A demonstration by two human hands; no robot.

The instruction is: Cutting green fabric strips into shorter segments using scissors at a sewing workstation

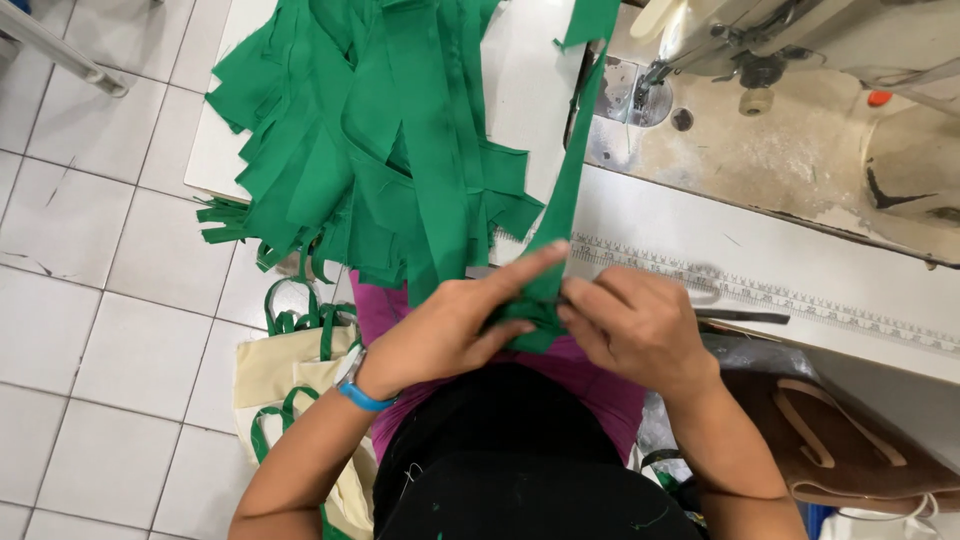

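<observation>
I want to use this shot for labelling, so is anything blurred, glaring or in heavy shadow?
Head view: evenly lit, with soft shadows only; the left hand and right hand on the green fabric strip look slightly soft; mild glare on the white table top.

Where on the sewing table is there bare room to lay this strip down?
Bare white top lies between the green strip pile and the sewing machine, and right of the hands along the printed ruler. The left end is buried under strips.

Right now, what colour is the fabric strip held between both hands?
Plain green, clearest in the head view: strip, left hand, right hand.
</observation>
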